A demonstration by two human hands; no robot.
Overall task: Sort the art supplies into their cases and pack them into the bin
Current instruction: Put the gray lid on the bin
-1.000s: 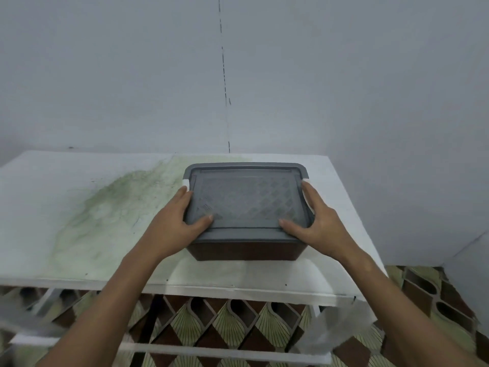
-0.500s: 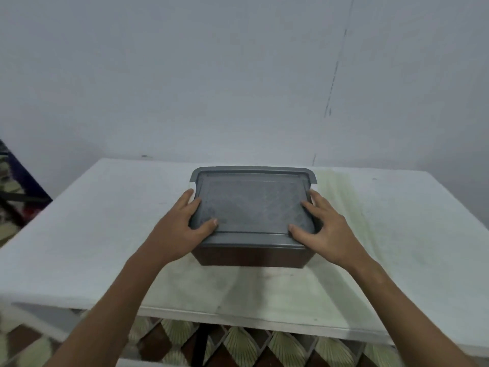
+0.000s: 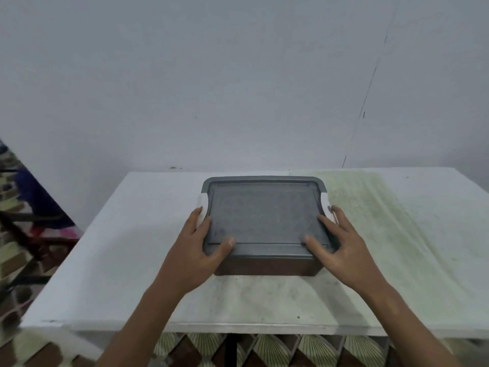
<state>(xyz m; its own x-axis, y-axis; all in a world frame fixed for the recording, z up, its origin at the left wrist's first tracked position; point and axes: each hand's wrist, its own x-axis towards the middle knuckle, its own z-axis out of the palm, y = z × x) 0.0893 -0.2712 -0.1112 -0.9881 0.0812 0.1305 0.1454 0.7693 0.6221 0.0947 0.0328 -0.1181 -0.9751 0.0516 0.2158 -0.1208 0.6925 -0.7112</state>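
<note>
Item 1, far left: a blurred heap of patterned cloth [image 3: 29, 207] is lying beside the desk, with dark blue and pink patches showing; its details cannot be told.

Item 2: a white desk [image 3: 127, 247] is standing against a pale wall [image 3: 211, 75]. Its right part is carrying a greenish stain [image 3: 375, 221]. Under the near edge a tiled floor [image 3: 277, 350] with a fan pattern in brown and cream is showing.

Item 3: the left hand [image 3: 194, 250] is resting against the left side of the bin. Its fingers are lying straight along the side by the white latch [image 3: 203, 210], and its thumb is pressing flat on the near left corner of the lid. The grip is wide and spread, not curled round anything.

Item 4: the bin [image 3: 264, 267], with a dark brown body, is sitting on the desk near its middle, closer to the far edge than to the near one. A grey lid [image 3: 264, 215] is covering it fully, so what it is holding cannot be told.

Item 5: the right hand [image 3: 341, 250] is mirroring the left on the bin's right side. Its fingers are reaching forward beside the second white latch [image 3: 325, 201], and its thumb is lying on the near right corner of the lid. This grip is also wide, with fingers straight.

Item 6, far right: a thin dark crack [image 3: 367, 94] is running slantwise down the wall.
</note>
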